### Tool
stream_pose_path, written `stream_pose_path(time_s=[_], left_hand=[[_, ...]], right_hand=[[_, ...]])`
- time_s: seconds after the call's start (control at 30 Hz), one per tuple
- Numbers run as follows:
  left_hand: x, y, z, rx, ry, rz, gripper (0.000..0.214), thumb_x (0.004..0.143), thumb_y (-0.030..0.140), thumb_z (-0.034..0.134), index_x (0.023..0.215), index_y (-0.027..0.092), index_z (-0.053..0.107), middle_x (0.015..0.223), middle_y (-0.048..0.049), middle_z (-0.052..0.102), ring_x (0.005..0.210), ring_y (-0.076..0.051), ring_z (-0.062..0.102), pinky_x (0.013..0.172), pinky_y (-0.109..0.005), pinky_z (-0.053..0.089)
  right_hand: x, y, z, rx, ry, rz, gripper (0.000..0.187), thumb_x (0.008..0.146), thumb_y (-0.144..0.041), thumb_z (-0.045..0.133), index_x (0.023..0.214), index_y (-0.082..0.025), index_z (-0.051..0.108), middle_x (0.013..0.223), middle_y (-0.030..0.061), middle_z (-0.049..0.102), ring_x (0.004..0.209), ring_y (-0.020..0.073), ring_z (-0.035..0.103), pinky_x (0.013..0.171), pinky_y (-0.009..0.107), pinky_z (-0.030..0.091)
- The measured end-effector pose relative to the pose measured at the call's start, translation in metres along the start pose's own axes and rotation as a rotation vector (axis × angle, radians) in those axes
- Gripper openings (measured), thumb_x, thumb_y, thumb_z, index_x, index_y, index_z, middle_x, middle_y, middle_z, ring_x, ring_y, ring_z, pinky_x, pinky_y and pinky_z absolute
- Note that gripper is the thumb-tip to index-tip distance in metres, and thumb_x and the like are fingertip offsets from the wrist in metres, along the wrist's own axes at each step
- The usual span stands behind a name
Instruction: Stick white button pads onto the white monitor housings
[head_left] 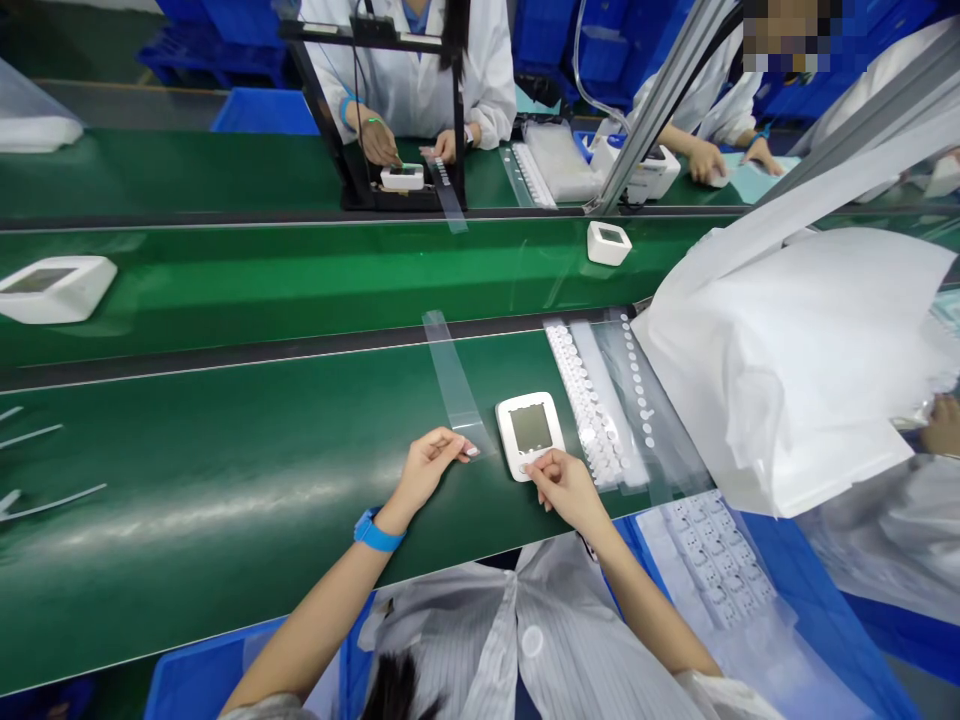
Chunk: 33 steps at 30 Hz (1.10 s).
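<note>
A white device with a grey screen lies face up on the green bench. My right hand is at its lower edge, thumb and finger closed over the front face beside a round white spot; whether something small is between them is hidden. Left of the device, my left hand is closed in a pinch on a small white piece. Those fingertips are at the near end of a clear plastic strip, which runs back over the bench edge. A blue band circles my left wrist.
Clear sheets with rows of white discs lie right of the device. Beyond them stands a large white bag. More white devices, one at right and one at left, sit on the green belt. Co-workers sit opposite.
</note>
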<state>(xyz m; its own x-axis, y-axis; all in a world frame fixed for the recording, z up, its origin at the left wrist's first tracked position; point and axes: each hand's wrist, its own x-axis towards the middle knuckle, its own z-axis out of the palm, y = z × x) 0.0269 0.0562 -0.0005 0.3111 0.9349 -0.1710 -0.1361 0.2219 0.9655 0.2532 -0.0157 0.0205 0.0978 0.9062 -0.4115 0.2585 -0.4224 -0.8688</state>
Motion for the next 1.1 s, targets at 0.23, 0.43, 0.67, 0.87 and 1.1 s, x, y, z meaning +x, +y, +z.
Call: stream_pose_path(time_s=[0.23,0.43,0.67,0.87,1.1], left_hand=[[0.001,0.002,0.001,0.016,0.005,-0.001,0.025,0.082,0.040,0.067,0.075,0.016,0.067,0.077,-0.0053,0.073,0.071,-0.016,0.067,0.069,-0.028,0.055],[0.001,0.003,0.001,0.009,0.019,0.000,0.025,0.081,0.040,0.069,0.075,0.016,0.067,0.076,-0.0050,0.073,0.071,-0.016,0.067,0.069,-0.027,0.055],[0.000,0.004,0.002,0.024,0.026,-0.008,0.027,0.080,0.042,0.068,0.075,0.016,0.067,0.076,-0.0052,0.073,0.071,-0.017,0.067,0.070,-0.029,0.056],[0.000,0.005,0.002,0.022,0.025,-0.005,0.026,0.080,0.042,0.069,0.074,0.016,0.067,0.076,-0.0049,0.073,0.070,-0.016,0.067,0.069,-0.028,0.056],[0.000,0.003,0.003,0.024,0.022,0.000,0.026,0.081,0.041,0.068,0.074,0.016,0.067,0.076,-0.0050,0.073,0.071,-0.016,0.067,0.069,-0.028,0.055]], right_hand=[[-0.001,-0.001,0.000,-0.004,-0.011,-0.036,0.029,0.082,-0.048,0.060,0.080,-0.022,0.047,0.045,-0.0066,0.057,0.035,0.0112,0.051,0.040,0.021,0.041],[0.000,0.000,0.002,0.181,0.000,0.006,0.035,0.081,-0.055,0.058,0.086,-0.024,0.043,0.045,-0.0082,0.057,0.030,0.0109,0.046,0.035,0.020,0.036],[-0.005,-0.001,0.008,-0.001,0.099,-0.050,0.033,0.082,-0.052,0.060,0.086,-0.025,0.043,0.043,-0.0074,0.058,0.028,0.0125,0.045,0.034,0.022,0.035],[-0.007,-0.001,0.013,-0.116,0.176,-0.123,0.029,0.086,-0.052,0.055,0.086,-0.026,0.043,0.041,-0.0079,0.054,0.034,0.0160,0.052,0.040,0.024,0.038],[-0.007,-0.001,0.009,-0.098,0.114,-0.120,0.026,0.087,-0.050,0.055,0.085,-0.026,0.045,0.041,-0.0083,0.053,0.033,0.0146,0.050,0.041,0.023,0.037]])
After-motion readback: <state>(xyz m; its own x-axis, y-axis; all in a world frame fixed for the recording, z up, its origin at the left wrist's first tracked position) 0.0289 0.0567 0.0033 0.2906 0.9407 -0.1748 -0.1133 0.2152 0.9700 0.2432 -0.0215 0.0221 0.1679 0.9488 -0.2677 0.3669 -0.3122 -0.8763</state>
